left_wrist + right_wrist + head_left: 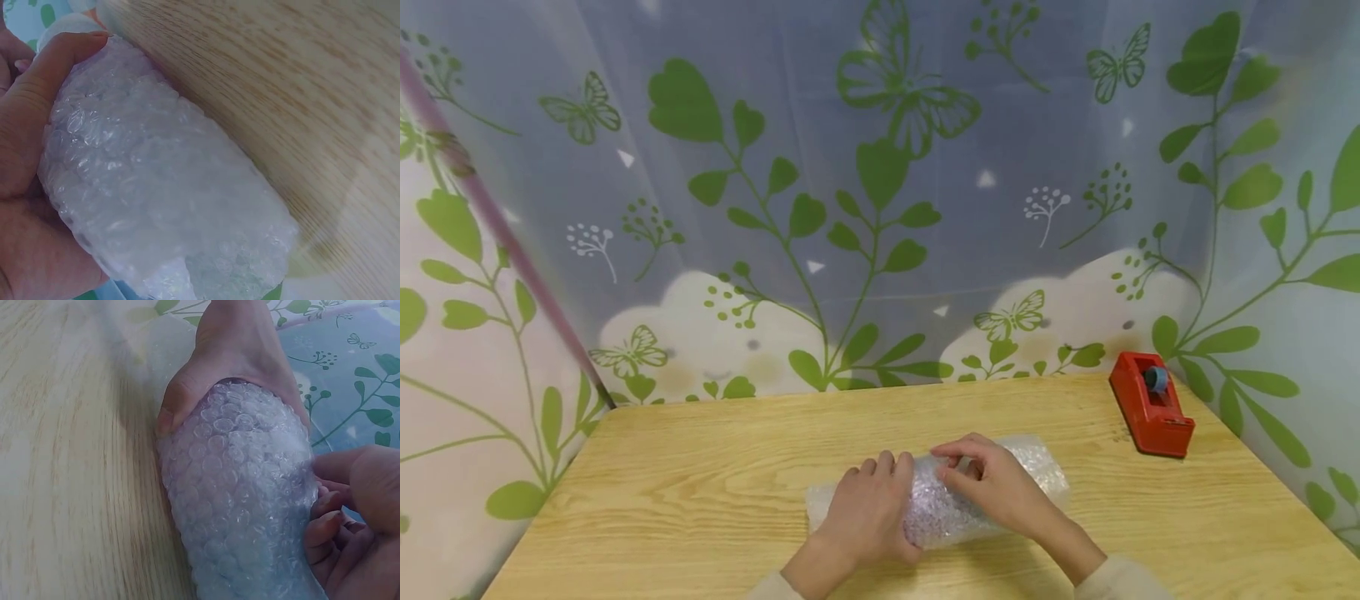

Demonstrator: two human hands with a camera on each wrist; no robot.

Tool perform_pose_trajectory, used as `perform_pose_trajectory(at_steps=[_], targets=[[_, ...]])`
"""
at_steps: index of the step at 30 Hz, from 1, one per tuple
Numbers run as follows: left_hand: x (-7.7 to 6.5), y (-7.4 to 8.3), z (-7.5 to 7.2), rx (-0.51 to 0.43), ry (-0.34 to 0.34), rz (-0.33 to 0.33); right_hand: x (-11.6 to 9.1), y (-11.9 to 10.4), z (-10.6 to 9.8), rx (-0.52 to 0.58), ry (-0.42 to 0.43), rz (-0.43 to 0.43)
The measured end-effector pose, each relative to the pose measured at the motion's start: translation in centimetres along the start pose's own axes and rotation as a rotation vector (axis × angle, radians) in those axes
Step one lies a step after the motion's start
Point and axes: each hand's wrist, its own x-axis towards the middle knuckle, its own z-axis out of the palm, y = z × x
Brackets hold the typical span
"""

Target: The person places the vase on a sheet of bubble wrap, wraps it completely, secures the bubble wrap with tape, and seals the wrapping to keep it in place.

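Observation:
A bundle of clear bubble wrap (940, 517), rolled around something with a faint purple tint, lies slantwise on the table in the head view. My left hand (872, 508) grips the roll left of its middle; in the right wrist view its thumb presses along one side. Over the far upper side, my right hand (1000, 483) has curled fingers and a thumb at the wrap's surface, pinching at it. The right wrist view shows these fingertips (325, 531) right against the bubbles. What is wrapped inside is hidden. Loose wrap ends extend past both hands.
A red tape dispenser (1152, 404) with a blue-grey roll of tape stands at the table's back right. The wooden table (700, 467) reaches back to a curtain (805, 208) printed with leaves and butterflies, which also hangs along both sides.

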Motion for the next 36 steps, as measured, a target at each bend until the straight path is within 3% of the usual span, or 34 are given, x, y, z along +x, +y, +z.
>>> perform_pose_trajectory(at_steps=[10,19,24,29,36], targets=[[-0.3,0.1,0.2,0.009,0.002,-0.01,0.1,-0.7,-0.2,-0.108,-0.034,-0.041],[-0.7,0.0,0.5,-0.01,0.038,0.007,0.3,-1.0,-0.4,-0.101,-0.063,0.012],[-0.7,-0.1,0.4,-0.029,0.034,0.013,0.1,-0.7,-0.2,-0.057,-0.02,0.038],[-0.9,-0.2,0.5,-0.053,0.042,0.011,-0.4,-0.1,0.4,0.007,0.02,-0.037],[-0.8,-0.2,0.6,-0.071,0.065,0.014,-0.8,0.0,0.9,-0.098,0.094,-0.089]])
